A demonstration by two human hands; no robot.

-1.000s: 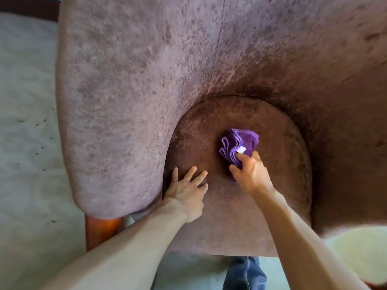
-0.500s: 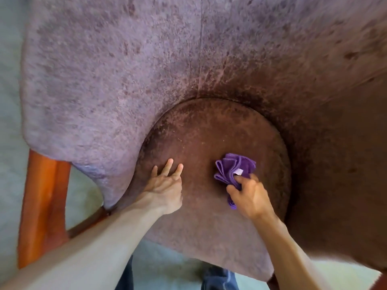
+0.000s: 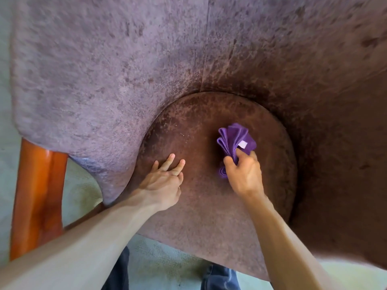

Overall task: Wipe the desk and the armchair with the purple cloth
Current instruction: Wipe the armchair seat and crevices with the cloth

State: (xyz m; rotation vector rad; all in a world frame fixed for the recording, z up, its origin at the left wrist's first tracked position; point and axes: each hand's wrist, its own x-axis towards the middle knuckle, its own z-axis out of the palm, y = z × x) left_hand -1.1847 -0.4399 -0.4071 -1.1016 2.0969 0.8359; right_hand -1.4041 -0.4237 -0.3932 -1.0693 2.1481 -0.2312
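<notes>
The armchair (image 3: 109, 65) fills the view, with mottled mauve-brown upholstery, a curved back and a rounded seat cushion (image 3: 209, 206). The purple cloth (image 3: 234, 139) is bunched, with a small white tag showing, and lies pressed on the middle of the seat. My right hand (image 3: 245, 176) grips the cloth from the near side. My left hand (image 3: 163, 183) rests flat on the left part of the seat, fingers spread, holding nothing. The desk is out of view.
An orange wooden chair leg (image 3: 35, 197) stands at the left under the arm. Pale carpet (image 3: 167, 262) shows below the seat's front edge, with my jeans (image 3: 219, 277) at the bottom.
My right hand has slid the cloth across the seat, first toward me, then a little away. My left hand stays flat on the seat. The camera has shifted, showing more of the wooden leg.
</notes>
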